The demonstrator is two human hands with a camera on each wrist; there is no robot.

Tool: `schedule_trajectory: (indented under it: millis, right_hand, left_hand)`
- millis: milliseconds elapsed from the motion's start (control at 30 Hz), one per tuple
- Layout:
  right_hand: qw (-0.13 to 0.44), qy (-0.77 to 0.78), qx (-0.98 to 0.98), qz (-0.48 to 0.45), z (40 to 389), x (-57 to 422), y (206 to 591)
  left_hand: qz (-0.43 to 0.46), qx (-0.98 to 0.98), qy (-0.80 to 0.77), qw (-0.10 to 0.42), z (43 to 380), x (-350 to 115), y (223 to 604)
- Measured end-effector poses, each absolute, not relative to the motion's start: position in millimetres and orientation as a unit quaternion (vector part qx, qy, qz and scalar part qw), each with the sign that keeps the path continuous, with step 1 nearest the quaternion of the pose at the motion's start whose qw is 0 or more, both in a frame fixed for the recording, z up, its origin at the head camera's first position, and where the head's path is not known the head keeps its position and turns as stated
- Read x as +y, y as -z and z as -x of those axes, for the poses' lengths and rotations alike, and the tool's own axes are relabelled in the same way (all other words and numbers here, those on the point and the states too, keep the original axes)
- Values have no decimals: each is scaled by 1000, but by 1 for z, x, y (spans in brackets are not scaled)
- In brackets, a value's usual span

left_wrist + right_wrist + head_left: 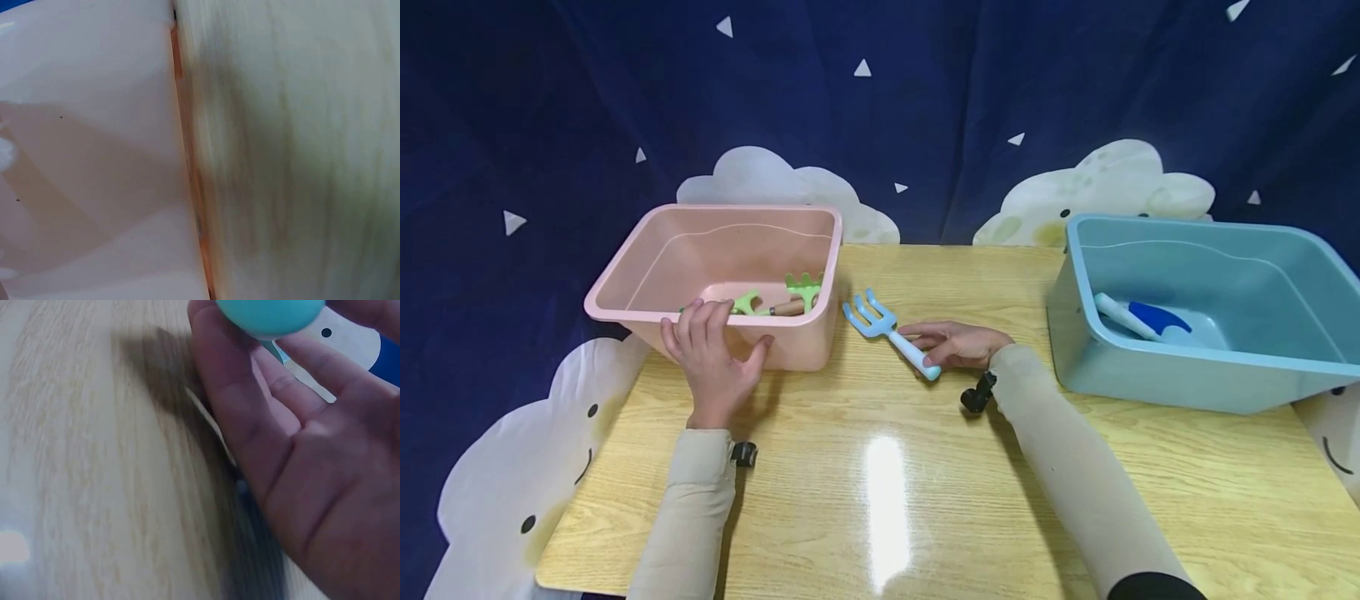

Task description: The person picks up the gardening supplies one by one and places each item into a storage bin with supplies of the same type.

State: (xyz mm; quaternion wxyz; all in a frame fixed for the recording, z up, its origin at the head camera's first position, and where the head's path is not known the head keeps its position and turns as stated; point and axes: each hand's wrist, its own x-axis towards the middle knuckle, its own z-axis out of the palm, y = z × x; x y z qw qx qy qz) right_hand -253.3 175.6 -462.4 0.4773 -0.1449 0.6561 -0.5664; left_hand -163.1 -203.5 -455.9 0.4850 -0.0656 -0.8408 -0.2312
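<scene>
With its fingers over the front rim and its thumb on the outside, my left hand (711, 367) grips the pink bin (790, 348). Inside that bin lie a green toy rake (805, 288), another green piece (747, 302) and a wooden handle (787, 308). My right hand (964, 345) holds a light blue toy garden fork (876, 323) by its handle, tines toward the pink bin. In the right wrist view the handle's rounded turquoise end (275, 314) shows at the fingers. The left wrist view shows only pink bin wall (94, 194) and table.
A blue bin (1157, 382) stands at the right of the wooden table (805, 500). In it lies a toy shovel with a dark blue blade (1157, 318) and pale handle (1124, 316). Behind the table hangs a navy curtain (925, 108) with cloud shapes.
</scene>
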Motion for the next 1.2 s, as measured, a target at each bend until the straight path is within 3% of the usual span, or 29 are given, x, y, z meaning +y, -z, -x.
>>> schedule_trajectory:
  millis: [1200]
  right_hand:
    - [452, 601, 645, 137, 247, 170, 470]
  left_hand:
    - [66, -841, 231, 485, 164, -202, 455]
